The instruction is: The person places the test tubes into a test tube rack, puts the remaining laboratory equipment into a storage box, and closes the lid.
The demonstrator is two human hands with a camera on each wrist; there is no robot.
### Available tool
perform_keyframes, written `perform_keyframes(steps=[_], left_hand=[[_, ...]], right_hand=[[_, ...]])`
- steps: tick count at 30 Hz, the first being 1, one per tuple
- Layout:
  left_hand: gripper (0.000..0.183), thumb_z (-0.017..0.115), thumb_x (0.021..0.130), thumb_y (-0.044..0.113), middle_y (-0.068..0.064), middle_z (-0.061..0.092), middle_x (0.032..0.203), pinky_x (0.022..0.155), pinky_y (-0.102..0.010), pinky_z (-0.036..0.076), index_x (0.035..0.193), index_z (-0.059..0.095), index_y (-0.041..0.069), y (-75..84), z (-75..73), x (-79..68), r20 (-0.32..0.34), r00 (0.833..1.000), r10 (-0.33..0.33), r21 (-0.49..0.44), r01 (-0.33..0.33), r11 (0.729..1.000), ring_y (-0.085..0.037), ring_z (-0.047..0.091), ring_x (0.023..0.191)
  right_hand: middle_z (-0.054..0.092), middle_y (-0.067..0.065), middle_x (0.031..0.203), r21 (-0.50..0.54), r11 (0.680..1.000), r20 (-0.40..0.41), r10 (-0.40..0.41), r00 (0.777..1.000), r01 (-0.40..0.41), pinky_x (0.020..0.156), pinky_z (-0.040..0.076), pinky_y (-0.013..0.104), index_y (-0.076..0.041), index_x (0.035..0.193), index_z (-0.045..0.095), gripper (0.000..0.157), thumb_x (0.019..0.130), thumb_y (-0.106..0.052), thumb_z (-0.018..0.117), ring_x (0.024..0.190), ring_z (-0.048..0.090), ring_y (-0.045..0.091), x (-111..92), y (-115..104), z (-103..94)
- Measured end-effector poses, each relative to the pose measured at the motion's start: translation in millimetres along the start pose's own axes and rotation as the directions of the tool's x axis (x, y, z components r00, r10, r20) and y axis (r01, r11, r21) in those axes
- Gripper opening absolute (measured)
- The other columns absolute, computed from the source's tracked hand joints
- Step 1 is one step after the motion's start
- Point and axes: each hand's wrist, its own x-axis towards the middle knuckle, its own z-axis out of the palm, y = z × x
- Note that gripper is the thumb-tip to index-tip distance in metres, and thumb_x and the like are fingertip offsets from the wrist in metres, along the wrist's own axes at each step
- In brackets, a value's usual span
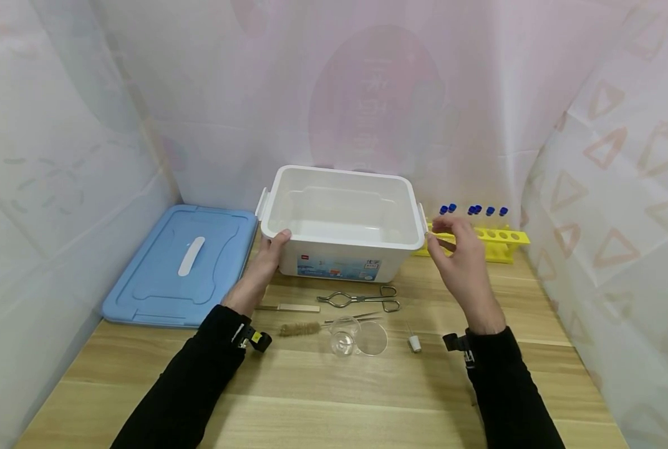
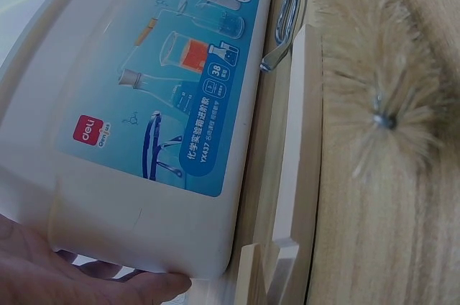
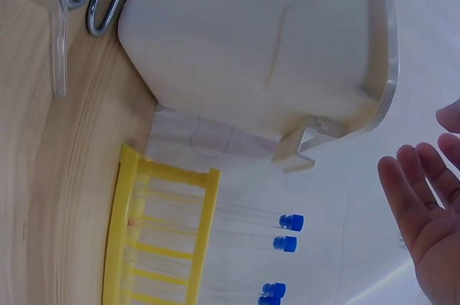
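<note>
A white plastic storage bin (image 1: pixel 345 249) with a blue printed label (image 2: pixel 172 82) stands on the wooden table, its inside bare. My left hand (image 1: pixel 263 265) grips its front left corner, the thumb against the front wall and the fingers round the side. To the right, my right hand (image 1: pixel 461 262) is beside the bin's right handle (image 3: pixel 298 148). In the right wrist view its fingers are relaxed, apart from the handle, and hold nothing. Behind this hand is a yellow test tube rack (image 1: pixel 499 243), holding several tubes with blue caps (image 3: pixel 285 243).
A blue lid (image 1: pixel 159 280) lies left of the bin. In front are metal crucible tongs (image 1: pixel 362 300), a wooden strip (image 1: pixel 299 308), a bristle brush (image 1: pixel 300 329), a small glass beaker (image 1: pixel 342 343), a round glass disc (image 1: pixel 373 340) and a small white stopper-like piece (image 1: pixel 415 343). Hanging cloth surrounds the table.
</note>
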Motion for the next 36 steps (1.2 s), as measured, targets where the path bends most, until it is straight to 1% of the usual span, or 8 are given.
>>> perform_keyframes(steps=[4,9,16,20,24,30,33,36], left_hand=[[0.100,0.047,0.111,0.071,-0.017,0.008,0.193,0.147,-0.077,0.013,0.187,-0.008,0.036,0.6,-0.2,-0.1,0.000,1.000,0.003,0.002,-0.003,1.000,-0.044,0.016,0.180],[0.103,0.046,0.111,0.072,-0.015,0.004,0.194,0.146,-0.079,0.011,0.187,-0.011,0.033,-0.6,-1.1,-0.5,-0.001,1.000,-0.004,0.003,0.004,1.000,-0.043,0.013,0.181],[0.102,0.047,0.112,0.073,-0.015,0.003,0.194,0.146,-0.079,0.010,0.187,-0.012,0.036,-1.6,-2.0,-1.1,0.002,1.000,-0.007,0.000,0.007,1.000,-0.043,0.012,0.181],[0.099,0.046,0.112,0.072,-0.015,0.004,0.194,0.146,-0.079,0.010,0.186,-0.011,0.040,-1.2,-2.3,-2.4,0.005,1.000,-0.002,-0.001,0.002,1.000,-0.044,0.012,0.181],[0.098,0.045,0.112,0.069,-0.016,0.001,0.195,0.146,-0.080,0.011,0.187,-0.012,0.040,-0.1,-2.9,-4.1,0.004,1.000,0.007,0.003,-0.007,1.000,-0.045,0.011,0.182],[0.101,0.047,0.112,0.066,-0.019,-0.002,0.196,0.146,-0.078,0.013,0.188,-0.012,0.035,-0.1,-4.0,-5.0,-0.009,1.000,0.011,-0.005,-0.012,1.000,-0.046,0.010,0.182],[0.101,0.046,0.112,0.066,-0.019,-0.002,0.196,0.146,-0.078,0.013,0.188,-0.013,0.035,-0.2,-4.0,-5.4,-0.009,1.000,0.009,-0.004,-0.010,1.000,-0.046,0.010,0.182],[0.100,0.046,0.113,0.066,-0.018,-0.001,0.196,0.147,-0.077,0.014,0.188,-0.012,0.035,0.7,-3.7,-5.8,-0.007,1.000,0.004,-0.001,-0.004,1.000,-0.045,0.011,0.182]], right_hand=[[0.068,0.023,0.147,0.008,1.000,0.037,-0.025,0.999,0.024,0.110,0.068,0.060,0.004,0.148,0.067,0.034,0.115,-0.002,0.072,0.137,0.071,0.041,-5,-5,2.4],[0.070,0.023,0.144,-0.008,0.998,0.107,-0.058,0.993,0.059,0.109,0.069,0.060,0.004,0.144,0.069,0.030,0.114,-0.001,0.073,0.133,0.073,0.041,-10,-9,7.3],[0.076,0.019,0.134,-0.032,0.987,0.188,-0.150,0.971,0.159,0.098,0.073,0.058,0.001,0.136,0.074,0.026,0.110,0.002,0.078,0.122,0.077,0.036,-16,-21,11.5],[0.077,0.018,0.131,0.004,0.986,0.257,-0.161,0.953,0.165,0.099,0.073,0.053,0.001,0.136,0.073,0.026,0.110,0.002,0.078,0.121,0.077,0.033,-19,-31,13.1],[0.077,0.018,0.132,0.043,0.984,0.358,-0.178,0.916,0.174,0.101,0.073,0.050,0.000,0.137,0.073,0.026,0.112,0.001,0.077,0.122,0.078,0.031,-23,-36,16.6],[0.078,0.009,0.138,0.032,0.979,0.524,-0.187,0.831,0.200,0.108,0.070,0.050,-0.008,0.142,0.073,0.029,0.114,-0.009,0.078,0.126,0.077,0.028,-28,-48,24.4],[0.079,0.009,0.139,0.024,0.969,0.570,-0.216,0.793,0.247,0.108,0.070,0.050,-0.008,0.144,0.073,0.032,0.112,-0.010,0.080,0.127,0.078,0.028,-31,-50,30.0],[0.080,0.008,0.137,0.015,0.954,0.595,-0.249,0.764,0.299,0.107,0.070,0.047,-0.008,0.144,0.074,0.034,0.111,-0.013,0.082,0.125,0.079,0.024,-35,-51,36.4]])
